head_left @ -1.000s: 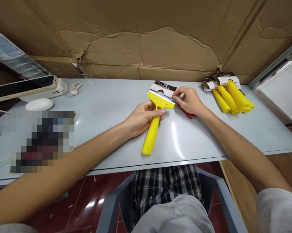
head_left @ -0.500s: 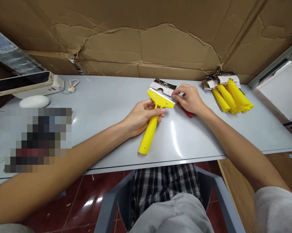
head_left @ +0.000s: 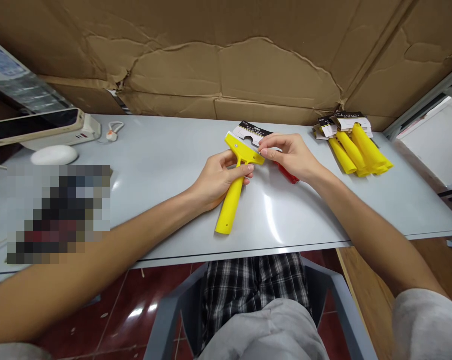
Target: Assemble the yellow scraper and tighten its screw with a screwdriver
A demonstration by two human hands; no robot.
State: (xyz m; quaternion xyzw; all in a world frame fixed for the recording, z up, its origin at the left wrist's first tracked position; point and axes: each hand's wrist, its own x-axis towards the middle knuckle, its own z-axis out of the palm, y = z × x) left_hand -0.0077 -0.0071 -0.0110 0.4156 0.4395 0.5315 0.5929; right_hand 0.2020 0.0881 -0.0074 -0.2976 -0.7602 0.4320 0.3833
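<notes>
My left hand is wrapped round the neck of a yellow scraper. The scraper's wide head points away from me, and its handle slants down toward the table's front edge. A screw shows in the left part of the head. At the head's right end, my right hand has thumb and forefinger pinched together; whatever is between them is too small to make out. Behind the head lies a black and white packaging card, partly covered. Under my right hand a red object shows only in part.
Several yellow scrapers with cards lie in a pile at the right. On the left are a phone on a white stand, a white mouse, a small cable and a blurred-out patch. Cardboard lines the table's back.
My right hand has moved left, bringing its pinched fingers to the right end of the scraper head. The scraper has shifted slightly left and tilted a little in my left hand.
</notes>
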